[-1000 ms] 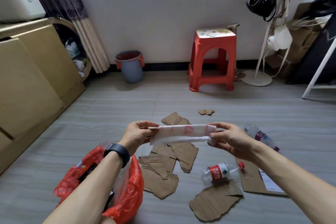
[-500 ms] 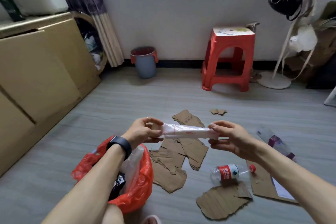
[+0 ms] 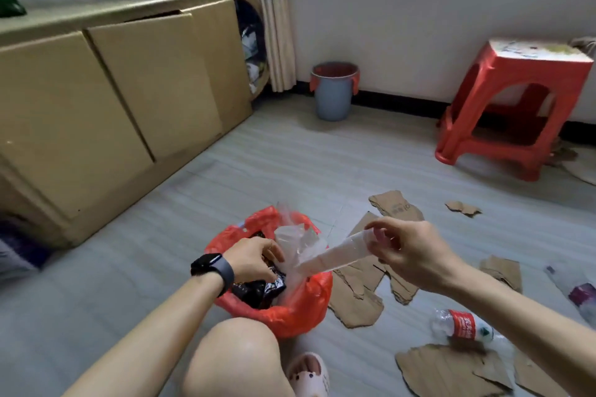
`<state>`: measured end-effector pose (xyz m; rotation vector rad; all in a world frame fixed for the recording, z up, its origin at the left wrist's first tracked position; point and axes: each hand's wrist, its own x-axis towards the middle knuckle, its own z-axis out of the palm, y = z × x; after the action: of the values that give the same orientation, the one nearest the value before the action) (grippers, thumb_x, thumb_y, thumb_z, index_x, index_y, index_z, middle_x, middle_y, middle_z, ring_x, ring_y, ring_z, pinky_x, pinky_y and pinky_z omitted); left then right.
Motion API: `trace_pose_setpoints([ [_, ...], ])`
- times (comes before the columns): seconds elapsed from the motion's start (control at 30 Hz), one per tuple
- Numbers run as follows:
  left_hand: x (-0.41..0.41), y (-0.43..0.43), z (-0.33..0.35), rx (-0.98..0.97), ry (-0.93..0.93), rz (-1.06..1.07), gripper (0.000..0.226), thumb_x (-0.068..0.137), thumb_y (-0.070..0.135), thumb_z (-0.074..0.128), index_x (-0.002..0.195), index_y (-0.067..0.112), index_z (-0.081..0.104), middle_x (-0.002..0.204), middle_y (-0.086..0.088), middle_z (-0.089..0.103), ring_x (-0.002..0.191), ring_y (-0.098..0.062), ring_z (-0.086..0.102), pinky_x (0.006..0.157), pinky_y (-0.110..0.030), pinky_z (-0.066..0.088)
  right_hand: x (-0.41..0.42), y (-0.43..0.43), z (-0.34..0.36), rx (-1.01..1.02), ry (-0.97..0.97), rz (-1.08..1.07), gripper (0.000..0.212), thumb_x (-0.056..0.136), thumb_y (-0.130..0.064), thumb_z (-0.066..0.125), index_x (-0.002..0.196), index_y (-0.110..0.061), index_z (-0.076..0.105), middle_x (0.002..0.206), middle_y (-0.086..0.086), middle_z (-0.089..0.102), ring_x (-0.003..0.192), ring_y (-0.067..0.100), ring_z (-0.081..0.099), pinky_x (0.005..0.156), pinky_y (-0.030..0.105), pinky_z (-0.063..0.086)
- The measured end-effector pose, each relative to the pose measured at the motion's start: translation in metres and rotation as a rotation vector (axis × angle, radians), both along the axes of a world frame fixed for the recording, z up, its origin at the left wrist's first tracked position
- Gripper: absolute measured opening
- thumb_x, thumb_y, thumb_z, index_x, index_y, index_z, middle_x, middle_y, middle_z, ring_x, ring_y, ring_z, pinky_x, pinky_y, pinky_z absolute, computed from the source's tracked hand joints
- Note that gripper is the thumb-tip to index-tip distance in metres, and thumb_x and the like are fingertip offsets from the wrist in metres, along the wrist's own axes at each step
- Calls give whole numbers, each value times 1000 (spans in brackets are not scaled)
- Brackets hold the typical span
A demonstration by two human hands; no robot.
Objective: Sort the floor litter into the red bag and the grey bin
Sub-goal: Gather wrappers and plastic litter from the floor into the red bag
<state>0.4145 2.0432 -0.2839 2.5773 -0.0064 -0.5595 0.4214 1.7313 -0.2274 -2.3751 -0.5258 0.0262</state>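
Grey floor (image 3: 290,155): red bag (image 3: 300,316) near centre; grey bin (image 3: 332,97) far, by wall. Right hand (image 3: 409,251) pinched rolled wrapper (image 3: 332,256), lower end over bag. Left hand (image 3: 254,259) curled inside bag mouth; grip unclear. Cardboard (image 3: 358,300), bottle (image 3: 461,327) right.

Nothing is reading cleanly: plastic bottle (image 3: 461,329) is showing white characters on its red label, too blurred; cardboard scrap (image 3: 396,208) is carrying faint print, illegible
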Motion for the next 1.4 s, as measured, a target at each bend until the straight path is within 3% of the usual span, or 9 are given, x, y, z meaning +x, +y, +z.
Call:
trace_pose_setpoints([
  [0.17,-22,27,-64,205,9,39,65,67,53,55,130,36,56,134,9,58,124,-15,53,100,-35,45,8,62,-26,-398,-78,199,7,94,-28,55,98,-22,56,88,3,68,81,29,58,68,36,49],
  [0.27,-35,24,-94,292,31,35,69,78,61,46,144,42,37,151,11,38,144,-19,27,114,-51,23,12,99,-47,-534,-33,290,6,95,-21,51,90,-18,50,92,9,63,76,31,48,61,33,34],
  [0.47,-50,9,-118,461,-83,58,54,94,59,23,146,47,30,157,11,29,147,-17,19,109,-55,-12,43,121,-115,-583,-37,224,5,94,-16,51,98,-16,54,99,6,63,84,33,60,59,36,45],
  [0.6,-48,10,-122,488,-135,83,53,93,60,22,142,48,37,154,11,36,144,-19,25,113,-54,-11,55,110,-152,-581,-150,244,19,94,-23,56,111,-16,54,94,4,62,85,32,61,59,39,48],
  [0.73,-46,7,-118,473,-147,132,52,91,56,23,138,48,44,150,11,42,138,-21,34,116,-52,-7,57,109,-177,-597,-329,141,38,74,-39,77,107,-26,65,86,-6,66,82,26,58,62,34,48],
  [0.87,-46,8,-120,473,-137,142,52,90,52,22,135,47,48,147,8,47,135,-27,38,117,-53,-9,51,127,-188,-737,-239,74,43,85,-64,45,103,-33,69,106,-14,65,109,22,47,88,42,33],
  [1.07,-44,8,-123,483,-89,200,56,89,53,18,137,47,47,149,7,45,136,-32,36,117,-51,-12,69,146,-190,-664,-167,128,49,93,-49,30,90,-30,75,116,-19,64,119,16,42,98,41,24],
  [1.23,-34,0,-120,501,7,268,57,92,50,15,144,45,37,156,3,34,143,-39,25,114,-55,-16,89,150,-194,-650,-282,123,18,83,-29,58,95,-26,71,114,-10,66,116,23,46,92,41,38],
  [1.4,-42,0,-118,492,4,285,54,93,49,21,144,44,38,155,1,35,142,-38,24,115,-54,-13,73,147,-193,-500,-307,7,21,85,-34,63,103,-30,72,134,3,59,127,29,43,97,48,44],
])
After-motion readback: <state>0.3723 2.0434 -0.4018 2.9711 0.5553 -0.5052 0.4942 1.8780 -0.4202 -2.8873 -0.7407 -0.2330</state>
